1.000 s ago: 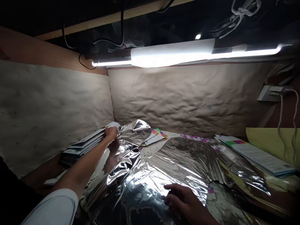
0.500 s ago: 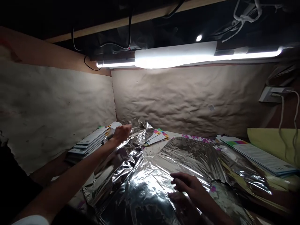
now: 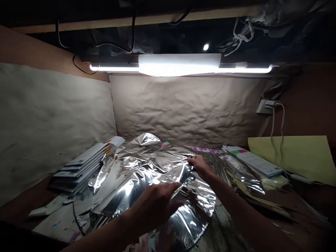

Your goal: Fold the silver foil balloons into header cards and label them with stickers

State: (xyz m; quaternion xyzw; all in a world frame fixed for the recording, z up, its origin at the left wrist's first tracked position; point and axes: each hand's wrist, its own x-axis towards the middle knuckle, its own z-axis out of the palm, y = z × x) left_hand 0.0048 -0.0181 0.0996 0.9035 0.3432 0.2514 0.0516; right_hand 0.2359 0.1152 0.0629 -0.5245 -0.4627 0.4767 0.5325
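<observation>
Foil (image 3: 154, 164) spreads crumpled across the middle of the desk (image 3: 301, 213) in the head view; the right hand (image 3: 201, 166) pinches it between thumb and fingers; the left hand (image 3: 156, 200), nearer the wearer, is over it with thumb and forefinger parted, though whether it grips any cannot be told; stacked booklets (image 3: 81, 161) lie at left, printed sheets (image 3: 253, 161) at right beside yellow paper (image 3: 296, 159).

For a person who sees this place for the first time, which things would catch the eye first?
Probably the bright tube lamp across the top, and below it the shiny, wrinkled silvery film spread in the lower middle, with the left hand and right hand at it. Next, perhaps, the plain yellow sheet at the right.
</observation>
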